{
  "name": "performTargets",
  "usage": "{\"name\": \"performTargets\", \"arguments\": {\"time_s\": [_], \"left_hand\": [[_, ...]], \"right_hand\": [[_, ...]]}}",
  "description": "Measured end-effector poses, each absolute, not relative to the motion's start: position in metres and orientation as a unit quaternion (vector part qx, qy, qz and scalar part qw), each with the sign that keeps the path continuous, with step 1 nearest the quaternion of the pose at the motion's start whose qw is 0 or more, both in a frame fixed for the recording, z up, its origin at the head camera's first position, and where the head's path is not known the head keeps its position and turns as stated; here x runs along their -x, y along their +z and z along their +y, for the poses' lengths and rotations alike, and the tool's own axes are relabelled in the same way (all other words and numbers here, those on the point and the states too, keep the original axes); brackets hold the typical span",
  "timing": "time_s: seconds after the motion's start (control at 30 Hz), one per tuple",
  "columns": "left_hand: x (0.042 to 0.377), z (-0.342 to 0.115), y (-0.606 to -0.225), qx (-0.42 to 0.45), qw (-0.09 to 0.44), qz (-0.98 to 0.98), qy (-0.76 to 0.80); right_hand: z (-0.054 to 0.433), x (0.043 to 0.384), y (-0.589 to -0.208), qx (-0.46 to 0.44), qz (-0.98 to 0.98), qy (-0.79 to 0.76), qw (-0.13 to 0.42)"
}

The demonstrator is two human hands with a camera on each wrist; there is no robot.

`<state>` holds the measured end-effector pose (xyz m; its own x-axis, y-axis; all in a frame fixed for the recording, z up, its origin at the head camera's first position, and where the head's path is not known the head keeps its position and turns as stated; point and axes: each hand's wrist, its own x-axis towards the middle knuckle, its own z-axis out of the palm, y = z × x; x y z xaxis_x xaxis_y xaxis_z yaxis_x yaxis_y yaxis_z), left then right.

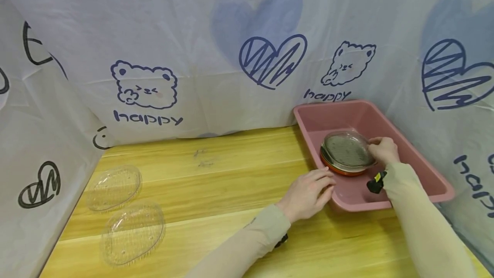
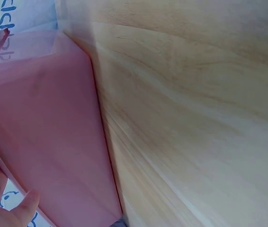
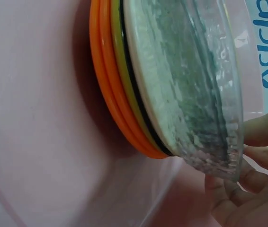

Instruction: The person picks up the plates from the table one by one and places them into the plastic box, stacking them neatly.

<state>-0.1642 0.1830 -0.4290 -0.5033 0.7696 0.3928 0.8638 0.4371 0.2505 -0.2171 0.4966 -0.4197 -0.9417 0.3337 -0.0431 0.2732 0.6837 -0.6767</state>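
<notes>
A pink plastic tub (image 1: 418, 162) stands at the right of the table. Inside it lies a stack of plates, with orange plates (image 3: 120, 111) at the bottom, a yellow and a black edge above them, then a pale plate (image 3: 138, 71). The top one is a clear ribbed plastic plate (image 1: 345, 149). My right hand (image 1: 384, 149) pinches this clear plate by its right edge, thumb and fingers on either side of the rim. At the tub's near left corner, my left hand (image 1: 310, 192) holds the rim, its thumb (image 2: 27, 205) against the outer wall.
Two more clear ribbed plates, a farther one (image 1: 115, 188) and a nearer one (image 1: 133, 233), lie at the left of the wooden table (image 1: 231, 175). A printed white cloth (image 1: 208, 55) hangs behind and along both sides, close to the tub's back edge.
</notes>
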Motion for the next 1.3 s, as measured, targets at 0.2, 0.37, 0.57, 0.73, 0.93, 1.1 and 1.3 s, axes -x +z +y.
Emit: {"name": "performTargets", "arguments": {"time_s": [0.2, 0.37, 0.57, 0.73, 0.93, 1.1, 1.3], "left_hand": [[0.167, 0.176, -0.425, 0.480, 0.072, -0.835, -0.257], [0.173, 0.161, -0.423, 0.460, 0.063, -0.838, -0.288], [0.184, 0.136, -0.421, 0.427, 0.054, -0.851, -0.303], [0.195, 0.112, -0.417, 0.405, 0.061, -0.859, -0.306], [0.206, 0.075, -0.410, 0.374, 0.057, -0.869, -0.320], [0.212, 0.034, -0.409, 0.326, 0.043, -0.890, -0.316], [0.218, -0.016, -0.409, 0.275, 0.026, -0.911, -0.306]], "right_hand": [[0.489, 0.216, -0.413, 0.188, -0.913, 0.347, 0.105], [0.483, 0.219, -0.407, 0.196, -0.906, 0.340, 0.155], [0.461, 0.218, -0.389, 0.164, -0.902, 0.366, 0.160], [0.431, 0.218, -0.369, 0.119, -0.879, 0.431, 0.164], [0.385, 0.217, -0.344, 0.042, -0.850, 0.493, 0.181], [0.342, 0.208, -0.333, -0.023, -0.835, 0.516, 0.188], [0.294, 0.199, -0.330, -0.075, -0.813, 0.552, 0.169]]}}
